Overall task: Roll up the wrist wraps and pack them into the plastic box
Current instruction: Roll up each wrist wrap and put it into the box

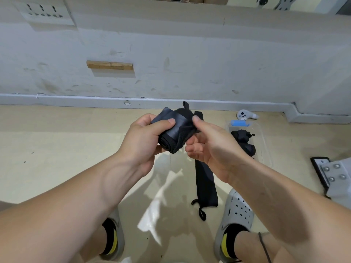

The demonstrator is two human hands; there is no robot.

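Dark, nearly rolled wrist wrap (175, 130) is mid-air before you, your left hand (144, 137) curled round the roll, your right hand (210, 145) pinching its fuzzy loose end, a flat wrap (206, 183) on the floor (57, 149) nearer you, the plastic box (261, 137) just right.

A white-painted wall (190, 54), scuffed and stained, fills the upper half of the view. A white socket panel (45, 13) sits high on it at the left. Lower down is a small wooden block (110, 65), with its shadow beneath. A pale grey skirting board (76, 99) runs along the wall's foot and steps forward at the right. The floor (66, 139) is smooth and beige, with a bright patch of reflected light (157, 205) near the bottom centre. A grey bolted metal plate (334, 171) shows at the right edge.
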